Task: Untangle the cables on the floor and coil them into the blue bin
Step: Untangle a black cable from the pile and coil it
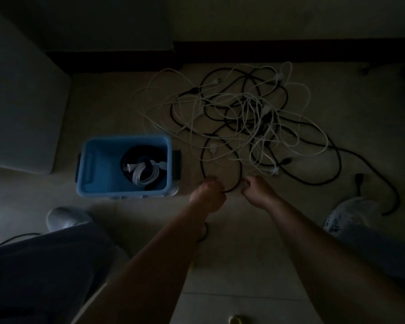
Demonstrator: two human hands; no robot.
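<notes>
Black cable right of the blue bin is sagging between my left hand and right hand, curled fingers pinching it.

Dim and grainy all over, palest just beyond the left hand and right hand, near-black behind them, softly blurred, bowed at the edges.
</notes>
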